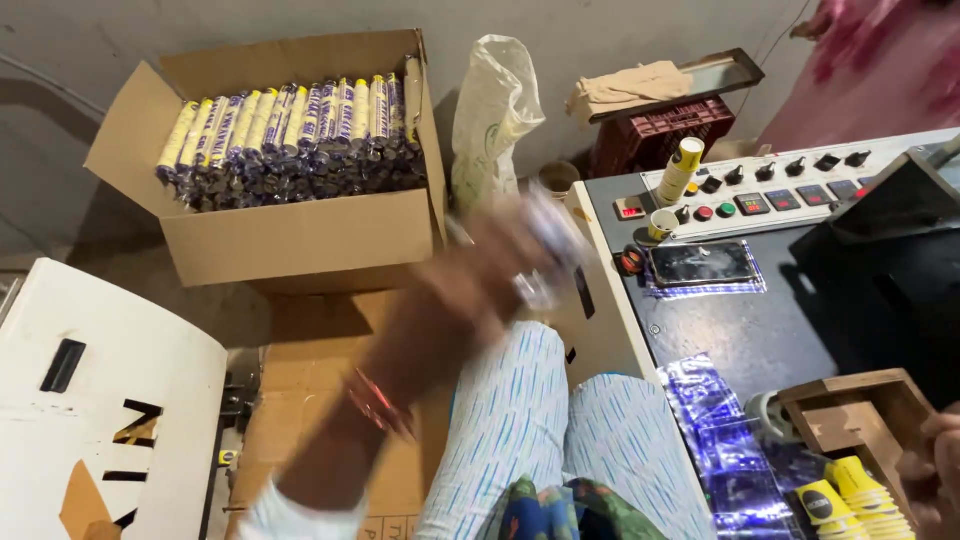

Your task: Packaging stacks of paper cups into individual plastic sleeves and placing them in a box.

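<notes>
My left hand [490, 265] is blurred by motion in the middle of the view, its arm with red bangles reaching up from the lower left. It seems closed on a clear-wrapped pack [548, 250], also blurred, just right of an open cardboard box [300, 240]. The box holds several rows of yellow and blue wrapped stacks [290, 135]. Only part of my right hand [935, 475] shows at the lower right edge, beside a wooden tray [850, 410] and stacked yellow cups [850, 500]. Its fingers are mostly out of view.
A machine control panel [760, 195] with knobs and buttons lies at the right, with a phone [700, 265] on the dark top. Shiny purple wrappers [720, 440] lie near the cups. A white sack [495, 110], a red crate [665, 130] and a white panel [100, 400] stand around.
</notes>
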